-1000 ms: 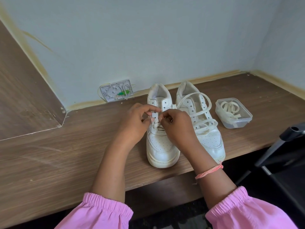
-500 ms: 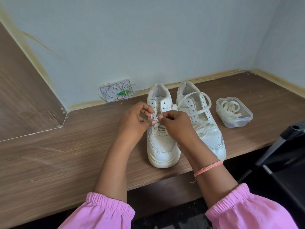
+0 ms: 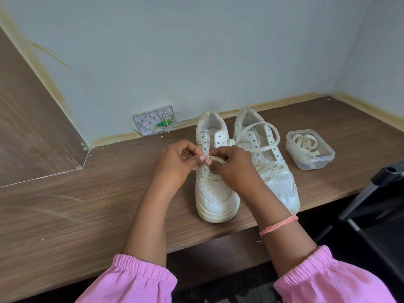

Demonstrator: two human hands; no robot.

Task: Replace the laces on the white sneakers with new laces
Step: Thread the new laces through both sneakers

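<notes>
Both hands working over the left sneaker [image 3: 215, 189] on the wooden table [image 3: 76, 215]: left hand [image 3: 175, 162] and right hand [image 3: 234, 167] are each pinching the white lace [image 3: 215, 159] at the lower eyelets, fingers curled, thumbs nearly meeting. Right sneaker [image 3: 269, 162] is sitting just beside it, touching, with a loose lace [image 3: 260, 136] looping across its tongue and piling near the toe. Clear plastic container [image 3: 310, 149] is sitting right of the shoes, holding coiled laces. A white wall plate [image 3: 155, 120] is leaning against the wall behind. Pink sleeves [image 3: 131, 278] and an orange wrist thread [image 3: 279, 224] are showing at the bottom; a dark chair [image 3: 376, 204] is at right.
</notes>
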